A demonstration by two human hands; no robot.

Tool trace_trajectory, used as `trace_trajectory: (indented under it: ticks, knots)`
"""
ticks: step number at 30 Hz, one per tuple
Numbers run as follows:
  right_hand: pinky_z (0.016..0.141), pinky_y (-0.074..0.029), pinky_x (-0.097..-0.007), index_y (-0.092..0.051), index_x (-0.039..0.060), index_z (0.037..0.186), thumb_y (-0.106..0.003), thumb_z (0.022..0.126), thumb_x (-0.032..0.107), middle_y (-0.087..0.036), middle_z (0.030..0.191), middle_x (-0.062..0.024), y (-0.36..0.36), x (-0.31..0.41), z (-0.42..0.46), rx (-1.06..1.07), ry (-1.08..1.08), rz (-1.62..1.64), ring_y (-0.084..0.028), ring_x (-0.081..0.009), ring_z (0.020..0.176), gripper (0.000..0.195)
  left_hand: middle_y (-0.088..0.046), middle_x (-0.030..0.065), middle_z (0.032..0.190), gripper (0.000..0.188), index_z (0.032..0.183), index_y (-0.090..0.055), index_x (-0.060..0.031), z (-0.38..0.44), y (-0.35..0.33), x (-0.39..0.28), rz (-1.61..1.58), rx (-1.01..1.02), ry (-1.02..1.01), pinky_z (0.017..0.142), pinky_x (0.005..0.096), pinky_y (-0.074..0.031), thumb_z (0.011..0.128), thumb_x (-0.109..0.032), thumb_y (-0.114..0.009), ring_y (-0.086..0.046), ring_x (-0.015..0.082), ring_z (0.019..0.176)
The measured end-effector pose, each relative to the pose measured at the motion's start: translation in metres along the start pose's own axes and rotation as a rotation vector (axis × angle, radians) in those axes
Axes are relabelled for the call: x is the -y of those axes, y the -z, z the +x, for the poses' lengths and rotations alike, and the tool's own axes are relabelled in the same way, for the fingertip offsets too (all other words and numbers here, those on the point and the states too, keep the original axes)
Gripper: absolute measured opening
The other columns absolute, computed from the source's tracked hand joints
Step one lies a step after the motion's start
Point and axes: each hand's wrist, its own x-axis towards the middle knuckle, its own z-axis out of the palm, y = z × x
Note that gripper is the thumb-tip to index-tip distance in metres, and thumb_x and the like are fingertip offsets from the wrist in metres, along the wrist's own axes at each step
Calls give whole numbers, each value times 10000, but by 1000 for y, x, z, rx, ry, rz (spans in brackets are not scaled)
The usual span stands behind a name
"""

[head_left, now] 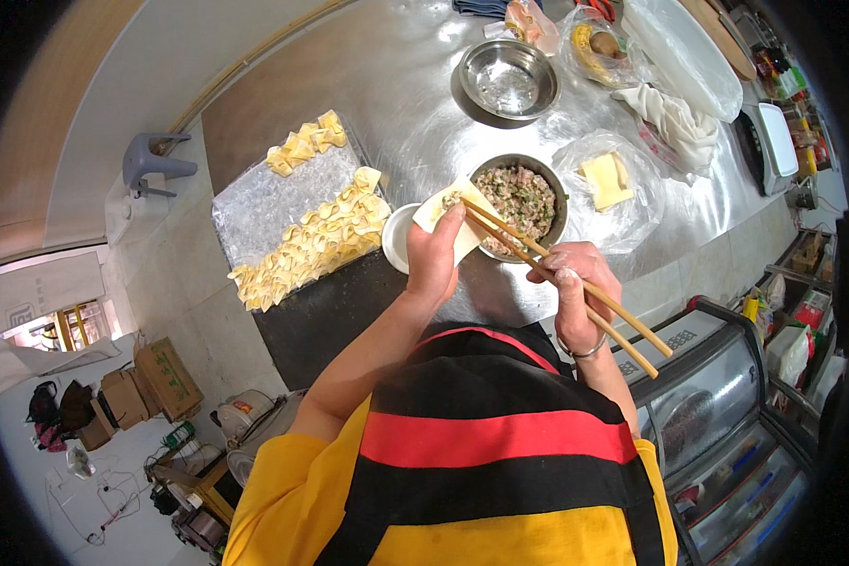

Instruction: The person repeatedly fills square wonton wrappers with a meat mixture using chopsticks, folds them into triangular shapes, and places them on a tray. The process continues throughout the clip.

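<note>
My left hand (435, 251) holds a wonton wrapper (478, 198) with a dab of filling on it. In my right hand (576, 286) is a pair of long wooden chopsticks (530, 247), their tips on the wrapper by my left thumb. Behind and to the right of the wrapper sits a steel bowl of minced filling with green bits (527, 198). A white dish (397, 237) lies partly hidden behind my left hand. Rows of folded wontons (318, 237) stand on a plastic-covered tray (247, 201) at the left. A stack of wrappers (606, 180) rests on a clear plastic bag at the right.
An empty steel bowl (509, 79) stands farther back on the steel table (396, 92). A bag of fruit (601, 46), a white cloth (668, 127) and a kitchen scale (767, 148) are at the right. A glass-topped freezer (707, 389) stands to the lower right.
</note>
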Motion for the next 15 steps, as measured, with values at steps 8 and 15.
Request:
trace_trajectory:
  ticks: [8,15]
  knots:
    - [588,-513,-285,-587,-40,905,-482,985,110,-600,785,-126,28,8,6,-153,-228,-6,-619,-179,638,200,-632,106,1158,301,1229,-554,45,4,9,2,-19,-9,48,894,308,-519,973,-114,-556,-628,167,1028]
    - [549,-487,-238,-623,-34,913,-612,956,191,-618,685,-44,9,-65,14,-74,-585,-119,-591,-99,590,229,-606,116,1221,364,1276,-506,38,-4,8,-2,-156,45,169,959,349,-489,1019,-217,-464,-608,196,1098]
